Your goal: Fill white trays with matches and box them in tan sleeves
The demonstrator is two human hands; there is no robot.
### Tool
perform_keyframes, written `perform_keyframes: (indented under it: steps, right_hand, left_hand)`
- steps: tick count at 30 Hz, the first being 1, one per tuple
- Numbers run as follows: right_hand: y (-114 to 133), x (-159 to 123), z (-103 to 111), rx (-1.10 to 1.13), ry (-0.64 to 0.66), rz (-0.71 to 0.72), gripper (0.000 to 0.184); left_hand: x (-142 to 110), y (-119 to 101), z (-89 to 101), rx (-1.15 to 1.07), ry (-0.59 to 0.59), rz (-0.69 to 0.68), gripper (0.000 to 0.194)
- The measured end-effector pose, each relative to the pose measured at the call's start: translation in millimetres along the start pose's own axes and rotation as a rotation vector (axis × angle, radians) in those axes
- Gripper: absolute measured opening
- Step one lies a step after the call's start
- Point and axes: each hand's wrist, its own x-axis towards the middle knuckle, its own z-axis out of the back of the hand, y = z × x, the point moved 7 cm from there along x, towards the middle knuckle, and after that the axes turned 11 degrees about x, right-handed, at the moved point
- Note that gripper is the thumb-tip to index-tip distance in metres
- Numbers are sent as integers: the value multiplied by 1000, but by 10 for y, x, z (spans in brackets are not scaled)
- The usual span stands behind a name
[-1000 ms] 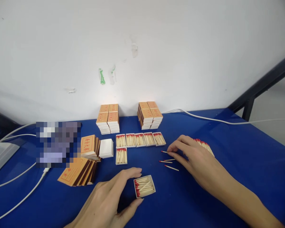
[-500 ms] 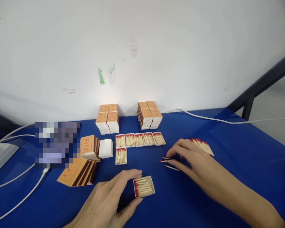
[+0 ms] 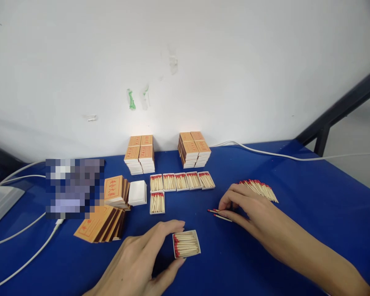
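Observation:
My left hand (image 3: 138, 257) holds a small white matchbox tray (image 3: 198, 242) between thumb and fingertips. Red-headed matches (image 3: 186, 243) lie side by side in it, heads towards the left. To the right, my right hand (image 3: 249, 207) has thumb and forefinger pinched on matches (image 3: 215, 211) just above or on the blue table; I cannot tell exactly how many. One loose match (image 3: 223, 218) lies under the thumb side of that hand. Behind its knuckles is a heap of matches (image 3: 262, 190), partly hidden by the hand.
Match-filled trays (image 3: 182, 189) form a row, with one tray (image 3: 157, 213) in front. Matchboxes stand in a left stack (image 3: 146, 152) and a right stack (image 3: 195, 147) by the wall. Orange sleeves (image 3: 92, 224), white trays (image 3: 137, 192) and a pixelated object (image 3: 77, 185) with cables (image 3: 33, 259) lie left.
My right hand has shifted slightly towards me, drawing loose matches together in its pinch. In the tray, the crosswise match now lies in line with the others. My left hand keeps its hold.

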Motion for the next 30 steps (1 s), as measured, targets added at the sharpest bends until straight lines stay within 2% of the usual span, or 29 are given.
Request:
perform_keyframes:
  steps: [5, 11, 16, 22, 30]
  right_hand:
    - [5, -5, 32, 10, -13, -10, 29]
    - [82, 54, 39, 7, -30, 15, 22]
    - [152, 128, -7, 8, -1, 30, 19]
    - [119, 124, -7, 4, 16, -3, 21]
    - [95, 118, -4, 0, 28, 22, 23]
  left_hand:
    - [-3, 5, -2, 18, -2, -7, 36]
    - [17, 8, -11, 20, 1, -9, 35]
    - [-5, 8, -7, 19, 9, -9, 38]
    - [-29, 27, -51, -2, 44, 3, 45]
    - [-39, 54, -72, 1, 56, 7, 49]
